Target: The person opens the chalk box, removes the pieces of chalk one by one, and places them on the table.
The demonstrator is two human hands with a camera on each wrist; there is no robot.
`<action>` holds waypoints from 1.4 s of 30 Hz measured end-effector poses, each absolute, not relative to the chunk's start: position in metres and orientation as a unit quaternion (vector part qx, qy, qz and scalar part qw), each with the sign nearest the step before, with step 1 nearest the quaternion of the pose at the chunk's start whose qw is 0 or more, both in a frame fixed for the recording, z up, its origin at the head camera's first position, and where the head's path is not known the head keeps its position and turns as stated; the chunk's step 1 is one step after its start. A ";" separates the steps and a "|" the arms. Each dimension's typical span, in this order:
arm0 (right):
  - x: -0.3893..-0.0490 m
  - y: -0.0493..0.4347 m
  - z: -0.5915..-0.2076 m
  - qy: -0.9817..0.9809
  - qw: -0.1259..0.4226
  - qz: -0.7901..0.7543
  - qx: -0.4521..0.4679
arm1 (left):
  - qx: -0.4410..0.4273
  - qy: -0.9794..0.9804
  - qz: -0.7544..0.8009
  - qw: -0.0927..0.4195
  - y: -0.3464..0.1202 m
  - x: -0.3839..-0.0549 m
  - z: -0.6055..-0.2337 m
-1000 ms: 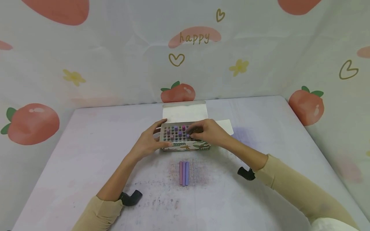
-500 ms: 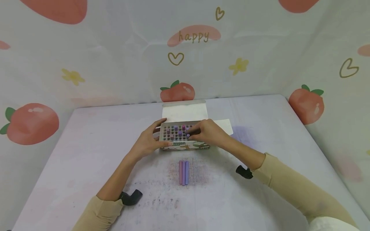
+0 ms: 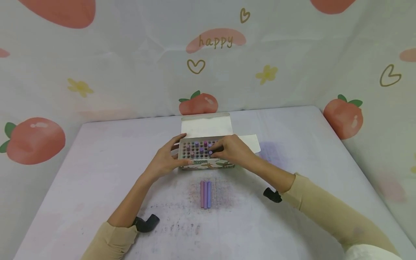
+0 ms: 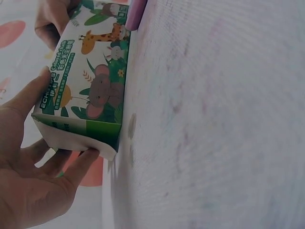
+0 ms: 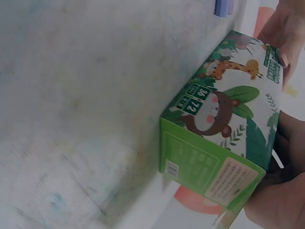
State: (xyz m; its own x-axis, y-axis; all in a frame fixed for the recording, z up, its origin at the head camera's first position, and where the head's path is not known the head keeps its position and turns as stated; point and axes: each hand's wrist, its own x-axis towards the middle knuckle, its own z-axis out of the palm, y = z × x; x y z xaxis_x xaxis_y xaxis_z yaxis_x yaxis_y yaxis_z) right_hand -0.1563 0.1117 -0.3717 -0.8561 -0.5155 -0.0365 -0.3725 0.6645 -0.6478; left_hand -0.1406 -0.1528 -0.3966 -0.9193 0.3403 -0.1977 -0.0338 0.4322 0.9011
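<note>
A chalk box [image 3: 208, 164] printed with cartoon animals stands on the table, its lid folded back. Its holed tray shows several purple and pink chalk sticks standing upright in holes. My left hand [image 3: 164, 160] grips the box's left end, thumb on the front face and fingers round the side and back. Over the tray's right part, my right hand [image 3: 235, 150] pinches the top of a purple chalk stick [image 3: 210, 153] between thumb and index finger. The right hand hides the tray's right end. In the right wrist view, the box's green end [image 5: 200, 167] faces the camera.
Three chalk sticks [image 3: 206, 195], pink to lilac, lie side by side in front of the box. The white lid [image 3: 207, 126] lies back behind the tray, and a side flap [image 3: 250, 143] sticks out right. Chalk smudges mark the tabletop [image 3: 175, 216]. A printed cloth hangs behind.
Both hands stay at the box, with the right fingers shifting only slightly at the chalk stick. The whole head view has drifted a little.
</note>
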 end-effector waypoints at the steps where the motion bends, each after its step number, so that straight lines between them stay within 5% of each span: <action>1: -0.156 0.112 -0.372 0.906 0.103 -0.330 -0.245 | 0.094 0.827 0.525 0.178 -0.153 -0.141 -0.397; 17: -0.148 0.115 -0.382 0.892 0.024 -0.380 -0.244 | 0.110 0.833 0.516 0.169 -0.153 -0.142 -0.397; 42: -0.142 0.121 -0.379 0.745 0.040 -0.652 -0.138 | 0.102 0.819 0.536 0.177 -0.155 -0.140 -0.398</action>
